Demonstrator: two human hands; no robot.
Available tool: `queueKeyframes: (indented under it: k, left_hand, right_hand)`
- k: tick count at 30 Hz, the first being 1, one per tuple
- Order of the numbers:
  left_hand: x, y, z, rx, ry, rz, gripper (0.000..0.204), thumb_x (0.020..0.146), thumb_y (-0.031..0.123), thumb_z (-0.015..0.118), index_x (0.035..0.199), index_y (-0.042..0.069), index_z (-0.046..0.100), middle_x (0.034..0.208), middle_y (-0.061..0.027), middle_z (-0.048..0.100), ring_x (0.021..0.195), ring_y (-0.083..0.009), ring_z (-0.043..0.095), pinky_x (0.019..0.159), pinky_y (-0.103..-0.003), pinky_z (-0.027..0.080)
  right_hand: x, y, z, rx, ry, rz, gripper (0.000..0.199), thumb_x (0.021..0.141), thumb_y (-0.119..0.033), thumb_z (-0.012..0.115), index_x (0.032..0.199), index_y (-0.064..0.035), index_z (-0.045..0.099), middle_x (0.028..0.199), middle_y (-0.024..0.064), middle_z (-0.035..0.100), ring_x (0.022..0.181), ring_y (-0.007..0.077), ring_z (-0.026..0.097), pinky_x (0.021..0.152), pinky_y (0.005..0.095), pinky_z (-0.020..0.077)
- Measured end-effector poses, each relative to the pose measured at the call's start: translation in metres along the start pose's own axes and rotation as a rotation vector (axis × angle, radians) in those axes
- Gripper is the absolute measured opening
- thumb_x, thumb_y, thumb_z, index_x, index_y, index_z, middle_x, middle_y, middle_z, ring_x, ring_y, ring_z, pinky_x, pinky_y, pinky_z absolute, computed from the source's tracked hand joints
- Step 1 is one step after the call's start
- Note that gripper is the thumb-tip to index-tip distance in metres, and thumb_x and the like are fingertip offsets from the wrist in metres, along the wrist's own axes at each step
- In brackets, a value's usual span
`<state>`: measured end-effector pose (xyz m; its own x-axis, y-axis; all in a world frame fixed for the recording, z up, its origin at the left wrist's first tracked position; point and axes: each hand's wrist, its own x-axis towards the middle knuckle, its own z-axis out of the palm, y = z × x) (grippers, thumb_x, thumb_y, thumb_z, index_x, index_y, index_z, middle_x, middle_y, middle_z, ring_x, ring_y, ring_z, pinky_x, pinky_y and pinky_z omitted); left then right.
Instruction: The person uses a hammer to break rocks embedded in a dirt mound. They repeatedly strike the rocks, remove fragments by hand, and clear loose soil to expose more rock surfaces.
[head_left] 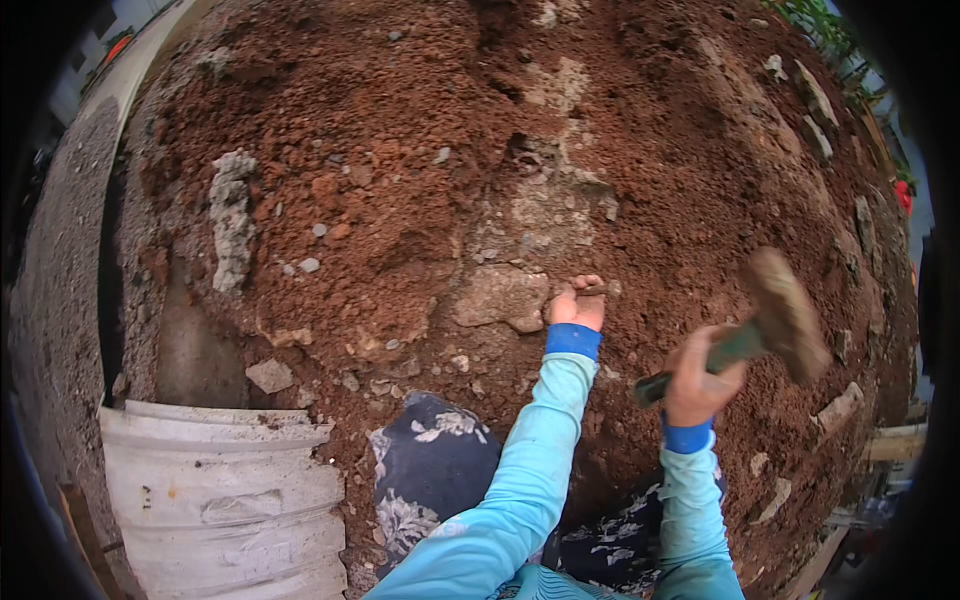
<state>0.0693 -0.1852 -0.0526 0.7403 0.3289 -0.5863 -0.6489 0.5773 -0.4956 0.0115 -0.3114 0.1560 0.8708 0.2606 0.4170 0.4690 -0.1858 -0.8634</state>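
Observation:
My right hand [702, 378] grips the green handle of a club hammer [785, 310], raised over the soil on the right; its broad dirty head is smeared by motion. My left hand [577, 304] is closed low over the ground around a short dark rod, perhaps a chisel [594, 290], of which only a little shows end-on. Just left of that hand lies a flat pale stone slab [503, 298], set in the soil. Beyond it, a strip of rough grey concrete [550, 212] runs away from me through the red earth. Hammer and rod are apart.
Loose red soil [370, 190] with small stones spreads all around. A white corrugated sheet [220, 500] lies at the near left. A long grey concrete lump [232, 220] sits farther left, near a gravel path [60, 260]. Rubble pieces [838, 408] dot the right side. My knees are close below.

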Motion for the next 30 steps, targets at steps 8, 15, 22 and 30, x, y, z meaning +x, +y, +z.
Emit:
queueKeyframes:
  k: [8, 15, 22, 30]
  left_hand:
    - [-0.014, -0.001, -0.001, 0.094, 0.003, 0.023, 0.039, 0.106, 0.032, 0.024, 0.087, 0.005, 0.044, 0.086, -0.0122, 0.053, 0.087, -0.0301, 0.053, 0.095, -0.052, 0.042]
    - [-0.016, 0.005, 0.004, 0.037, -0.061, 0.017, 0.036, 0.106, 0.033, 0.026, 0.09, 0.007, 0.046, 0.085, -0.0092, 0.055, 0.086, -0.0288, 0.054, 0.091, -0.049, 0.043]
    - [-0.022, -0.005, 0.006, 0.146, -0.052, -0.016, 0.037, 0.105, 0.036, 0.031, 0.086, 0.011, 0.05, 0.083, -0.0066, 0.056, 0.085, -0.025, 0.054, 0.089, -0.048, 0.042]
    - [-0.037, 0.001, 0.01, 0.076, -0.079, -0.01, 0.04, 0.105, 0.041, 0.031, 0.084, 0.013, 0.051, 0.084, -0.0045, 0.057, 0.084, -0.0228, 0.053, 0.089, -0.047, 0.041]
  right_hand:
    - [0.001, -0.027, -0.021, -0.037, -0.276, 0.327, 0.012, 0.09, -0.005, 0.06, 0.099, -0.002, 0.054, 0.065, -0.0009, 0.052, 0.048, 0.0064, 0.047, 0.042, 0.0223, 0.0382]
    - [0.031, -0.044, 0.004, 0.165, 0.02, -0.214, 0.004, 0.095, -0.004, 0.052, 0.098, -0.0042, 0.049, 0.064, 0.0044, 0.05, 0.051, 0.0102, 0.052, 0.046, 0.0253, 0.044]
    - [0.001, 0.03, -0.011, -0.169, -0.416, 0.419, 0.017, 0.085, -0.005, 0.058, 0.1, 0.0021, 0.054, 0.063, 0.0019, 0.055, 0.043, 0.0095, 0.049, 0.039, 0.0249, 0.042]
    - [0.048, -0.061, 0.008, 0.252, 0.019, -0.257, 0.007, 0.095, -0.004, 0.053, 0.101, -0.0039, 0.049, 0.062, 0.0029, 0.051, 0.047, 0.0089, 0.049, 0.041, 0.024, 0.0408]
